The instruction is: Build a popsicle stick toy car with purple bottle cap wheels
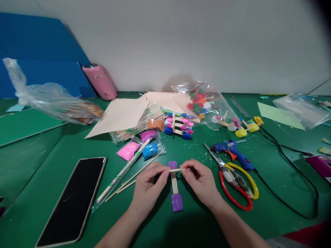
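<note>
Above the green tabletop (144, 222), the left hand (150, 184) and the right hand (200, 182) face each other, each with thumb and index fingers pinching one end of a short pale wooden stick (175, 170), apparently so that it lies level and can be controlled from both sides. The stick crosses over the far end of a dumbbell-shaped piece of pale wooden rods with two purple blocks (177, 202), which lies between the hands, pointing away from the person; whether stick and piece touch cannot be told. The scissors with red and yellow handles (221, 165) and the blue glue gun with an orange trigger (236, 153) lie just beyond the right hand, grips turned toward the person, probably for easy reach. Two thin loose wooden sticks (134, 176) lie beside a long clear-wrapped stick packet (121, 174) near the left hand, likely at hand as stock. Similar pieces with blue and pink ends (178, 125) are grouped farther back, perhaps to keep them out of the working area. As for markings, the black-screened smartphone (73, 201) shows a small white tick-shaped mark without words; the pink cylindrical bottle (100, 81) bears a little emblem, the long packet green print, and the glue gun a pale label, all too small to read.
</note>
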Demonstrator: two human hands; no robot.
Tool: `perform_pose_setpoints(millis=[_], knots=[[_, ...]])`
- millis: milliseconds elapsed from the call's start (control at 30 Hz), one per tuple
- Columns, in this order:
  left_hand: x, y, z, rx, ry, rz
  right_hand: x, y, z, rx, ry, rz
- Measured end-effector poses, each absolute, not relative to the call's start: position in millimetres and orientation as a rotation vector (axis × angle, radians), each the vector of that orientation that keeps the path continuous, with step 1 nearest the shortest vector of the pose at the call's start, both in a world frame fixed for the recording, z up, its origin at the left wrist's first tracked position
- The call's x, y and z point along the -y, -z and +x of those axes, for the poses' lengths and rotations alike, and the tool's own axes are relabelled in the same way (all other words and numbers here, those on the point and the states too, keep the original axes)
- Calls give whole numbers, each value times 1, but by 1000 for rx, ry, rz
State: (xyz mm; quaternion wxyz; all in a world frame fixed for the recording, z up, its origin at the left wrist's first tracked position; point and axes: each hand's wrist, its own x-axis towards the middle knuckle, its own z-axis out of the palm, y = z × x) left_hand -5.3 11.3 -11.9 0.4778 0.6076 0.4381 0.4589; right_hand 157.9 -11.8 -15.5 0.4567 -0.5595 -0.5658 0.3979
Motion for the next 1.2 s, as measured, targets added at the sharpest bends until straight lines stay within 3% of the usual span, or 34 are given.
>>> perform_pose_setpoints(millis=[367,1200], knots=[[-11,18,-11,-1088,-1138,1336,11,23,163,1189,-1042,-1302],[-10,12,-3,-1104,-1078,1457,11,18,156,1345,-996,-1351]])
